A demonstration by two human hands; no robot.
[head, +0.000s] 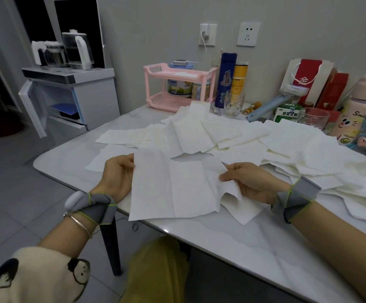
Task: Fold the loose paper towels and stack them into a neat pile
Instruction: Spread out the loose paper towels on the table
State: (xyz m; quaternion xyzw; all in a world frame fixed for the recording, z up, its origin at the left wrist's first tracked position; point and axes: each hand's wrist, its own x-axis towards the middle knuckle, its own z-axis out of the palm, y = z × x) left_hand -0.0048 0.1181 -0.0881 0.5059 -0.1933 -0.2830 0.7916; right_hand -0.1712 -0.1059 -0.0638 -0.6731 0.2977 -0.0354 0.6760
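Two hands hold one creased white paper towel (173, 189) spread just above the near edge of the white marbled tabletop (243, 248). The left hand (118, 176) pinches its left edge, and the right hand (249, 182) grips the crumpled right edge with the thumb on top. Beyond it, many loose white paper towels (221, 136) lie overlapping in an untidy heap across the middle and right of the tabletop. At the far edge stands a pink plastic two-tier rack (155, 84). Its lower tier holds a round tin with a green-and-white label (178, 88) beside a pale jar (199, 89); its upper tier seems to hold a flat white sheet. A clear drinking glass (233, 103) stands right of the rack; what it contains cannot be made out.
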